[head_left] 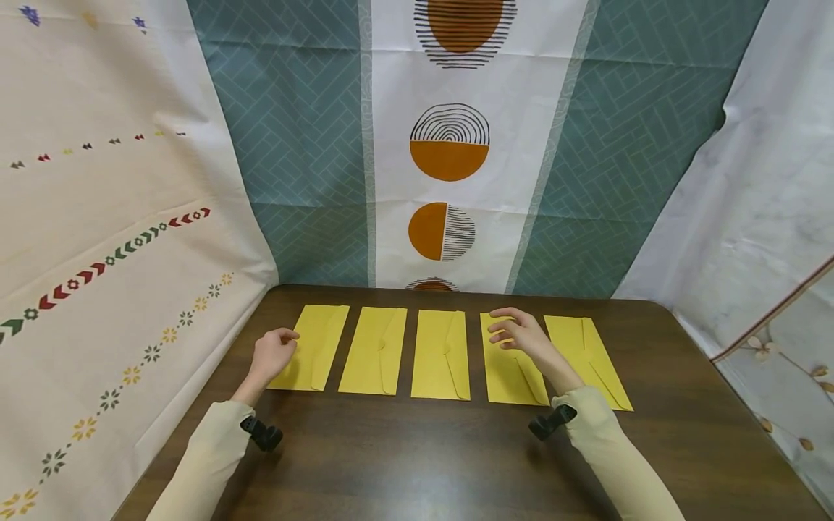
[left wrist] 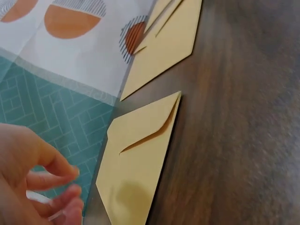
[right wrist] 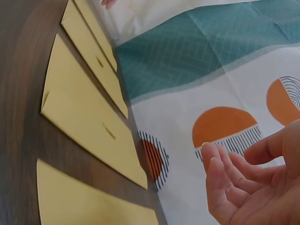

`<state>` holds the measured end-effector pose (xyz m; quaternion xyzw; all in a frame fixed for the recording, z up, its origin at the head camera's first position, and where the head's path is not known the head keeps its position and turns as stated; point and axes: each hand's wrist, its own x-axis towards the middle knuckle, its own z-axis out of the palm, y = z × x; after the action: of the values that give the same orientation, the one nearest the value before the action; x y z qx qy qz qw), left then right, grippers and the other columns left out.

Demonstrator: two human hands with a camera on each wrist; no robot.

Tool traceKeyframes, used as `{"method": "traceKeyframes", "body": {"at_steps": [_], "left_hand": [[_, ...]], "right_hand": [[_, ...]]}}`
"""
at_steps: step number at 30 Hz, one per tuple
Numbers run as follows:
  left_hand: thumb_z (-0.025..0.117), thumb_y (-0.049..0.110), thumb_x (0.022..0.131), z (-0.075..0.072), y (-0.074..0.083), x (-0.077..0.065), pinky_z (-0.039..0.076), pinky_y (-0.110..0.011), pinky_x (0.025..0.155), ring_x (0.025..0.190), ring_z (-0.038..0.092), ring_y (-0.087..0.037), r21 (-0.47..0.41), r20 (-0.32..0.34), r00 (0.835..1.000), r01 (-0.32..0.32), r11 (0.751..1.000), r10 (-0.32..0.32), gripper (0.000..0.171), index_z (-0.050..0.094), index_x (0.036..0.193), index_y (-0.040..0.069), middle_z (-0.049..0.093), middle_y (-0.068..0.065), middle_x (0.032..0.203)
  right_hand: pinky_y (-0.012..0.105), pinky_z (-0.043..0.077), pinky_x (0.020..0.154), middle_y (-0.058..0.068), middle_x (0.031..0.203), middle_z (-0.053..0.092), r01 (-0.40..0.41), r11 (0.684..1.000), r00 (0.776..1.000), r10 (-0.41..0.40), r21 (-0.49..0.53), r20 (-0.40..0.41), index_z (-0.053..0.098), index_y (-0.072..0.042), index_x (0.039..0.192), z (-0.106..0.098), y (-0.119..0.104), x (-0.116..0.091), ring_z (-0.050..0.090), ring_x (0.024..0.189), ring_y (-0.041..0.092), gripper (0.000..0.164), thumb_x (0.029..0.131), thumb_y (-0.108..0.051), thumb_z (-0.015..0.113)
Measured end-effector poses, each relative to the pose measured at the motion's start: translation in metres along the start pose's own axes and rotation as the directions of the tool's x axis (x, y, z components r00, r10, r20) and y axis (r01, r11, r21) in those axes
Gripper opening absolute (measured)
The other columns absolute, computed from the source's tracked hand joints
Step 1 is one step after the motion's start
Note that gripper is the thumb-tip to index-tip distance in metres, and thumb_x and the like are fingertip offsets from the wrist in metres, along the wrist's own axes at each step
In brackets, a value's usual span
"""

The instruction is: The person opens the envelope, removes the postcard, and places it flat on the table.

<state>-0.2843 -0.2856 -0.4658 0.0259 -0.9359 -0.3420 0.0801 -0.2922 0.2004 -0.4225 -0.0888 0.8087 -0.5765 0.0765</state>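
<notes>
Several yellow paper envelopes lie flat in a row across the dark wooden table (head_left: 417, 456). Over the left edge of the leftmost envelope (head_left: 319, 347) hovers my left hand (head_left: 274, 356), fingers loosely bent and holding nothing. My right hand (head_left: 523, 337), also holding nothing, is above the upper part of the envelope second from the right (head_left: 511, 376). Between the hands lie two more, one of them the middle envelope (head_left: 438, 354); the rightmost envelope (head_left: 580, 340) is partly behind the right forearm. In the left wrist view, an envelope's flap (left wrist: 143, 122) stands slightly lifted.
Behind the table hangs a teal and white cloth (head_left: 313, 145) with orange circles. A cream patterned cloth (head_left: 98, 181) borders the left side, a pale cloth (head_left: 769, 217) the right. Each wrist carries a black camera, such as the left one (head_left: 262, 434).
</notes>
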Motion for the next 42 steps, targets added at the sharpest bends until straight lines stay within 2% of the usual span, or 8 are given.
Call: {"method": "traceKeyframes", "body": {"at_steps": [4, 9, 13, 18, 22, 29, 35, 42], "left_hand": [[0.052, 0.009, 0.09, -0.001, 0.0, 0.002, 0.043, -0.054, 0.088, 0.1, 0.058, -0.045, 0.052, -0.002, 1.0, 0.017, 0.998, -0.017, 0.034, 0.06, 0.114, -0.014, 0.061, -0.032, 0.111], [0.059, 0.017, 0.087, 0.0, 0.002, 0.001, 0.037, -0.059, 0.094, 0.107, 0.052, -0.052, 0.129, 0.044, 0.995, 0.088, 0.988, -0.094, 0.046, 0.053, 0.119, -0.016, 0.057, -0.036, 0.118], [0.064, 0.025, 0.086, 0.001, 0.006, -0.002, 0.038, -0.062, 0.092, 0.113, 0.045, -0.057, 0.128, 0.068, 0.98, 0.177, 0.976, -0.186, 0.059, 0.047, 0.127, -0.014, 0.052, -0.036, 0.125], [0.072, 0.033, 0.083, 0.001, 0.008, -0.005, 0.035, -0.068, 0.094, 0.119, 0.039, -0.058, 0.12, 0.091, 0.959, 0.256, 0.959, -0.267, 0.072, 0.043, 0.132, -0.011, 0.047, -0.036, 0.13], [0.077, 0.043, 0.078, 0.001, 0.007, -0.005, 0.032, -0.074, 0.094, 0.121, 0.033, -0.061, 0.149, 0.151, 0.933, 0.305, 0.941, -0.327, 0.09, 0.035, 0.131, -0.016, 0.038, -0.042, 0.131], [0.079, 0.048, 0.074, 0.004, 0.007, -0.001, 0.032, -0.076, 0.093, 0.117, 0.032, -0.064, 0.222, 0.204, 0.903, 0.334, 0.916, -0.379, 0.102, 0.03, 0.128, -0.022, 0.034, -0.048, 0.125], [0.083, 0.047, 0.07, 0.006, 0.009, 0.003, 0.027, -0.077, 0.096, 0.119, 0.034, -0.065, 0.243, 0.201, 0.892, 0.355, 0.903, -0.405, 0.101, 0.034, 0.128, -0.021, 0.039, -0.047, 0.127], [0.082, 0.051, 0.069, 0.005, 0.007, 0.004, 0.031, -0.072, 0.098, 0.12, 0.035, -0.065, 0.252, 0.226, 0.878, 0.366, 0.896, -0.422, 0.113, 0.024, 0.132, -0.023, 0.036, -0.048, 0.129]], "right_hand": [[0.034, 0.054, 0.081, 0.029, 0.118, 0.059, -0.002, 1.0, 1.0, 0.002, 0.002, 0.028, 0.049, 0.003, 0.131, 0.007, -0.005, 0.004, 0.066, 0.096, 0.03, 0.034, 0.103, -0.014, 0.039], [0.044, 0.053, 0.088, 0.031, 0.119, 0.058, -0.011, 1.0, 0.997, 0.012, -0.009, 0.08, 0.052, 0.003, 0.128, 0.018, -0.011, 0.009, 0.062, 0.103, 0.039, 0.033, 0.102, -0.013, 0.039], [0.04, 0.053, 0.084, 0.029, 0.113, 0.06, -0.015, 1.0, 0.992, 0.016, -0.005, 0.129, 0.051, 0.008, 0.128, 0.025, -0.019, 0.014, 0.061, 0.1, 0.041, 0.034, 0.101, -0.012, 0.041], [0.029, 0.053, 0.074, 0.016, 0.106, 0.064, -0.034, 0.999, 0.987, 0.037, -0.023, 0.158, 0.053, 0.002, 0.126, 0.035, -0.024, 0.023, 0.063, 0.083, 0.016, 0.032, 0.099, -0.014, 0.047], [0.028, 0.053, 0.073, 0.019, 0.11, 0.063, -0.028, 0.998, 0.984, 0.037, -0.051, 0.176, 0.056, 0.0, 0.124, 0.043, -0.033, 0.028, 0.065, 0.089, 0.026, 0.031, 0.098, -0.015, 0.047], [0.045, 0.053, 0.087, 0.023, 0.114, 0.063, -0.027, 0.996, 0.978, 0.043, -0.08, 0.205, 0.059, 0.0, 0.122, 0.058, -0.043, 0.032, 0.066, 0.099, 0.033, 0.03, 0.099, -0.015, 0.046], [0.041, 0.054, 0.085, 0.023, 0.114, 0.063, -0.032, 0.996, 0.973, 0.05, -0.085, 0.225, 0.06, 0.0, 0.121, 0.072, -0.042, 0.039, 0.064, 0.103, 0.036, 0.03, 0.099, -0.015, 0.045], [0.042, 0.055, 0.086, 0.027, 0.121, 0.059, -0.077, 0.994, 0.969, 0.094, -0.08, 0.23, 0.055, 0.0, 0.126, 0.091, -0.046, 0.045, 0.062, 0.11, 0.039, 0.032, 0.099, -0.014, 0.045]]}}
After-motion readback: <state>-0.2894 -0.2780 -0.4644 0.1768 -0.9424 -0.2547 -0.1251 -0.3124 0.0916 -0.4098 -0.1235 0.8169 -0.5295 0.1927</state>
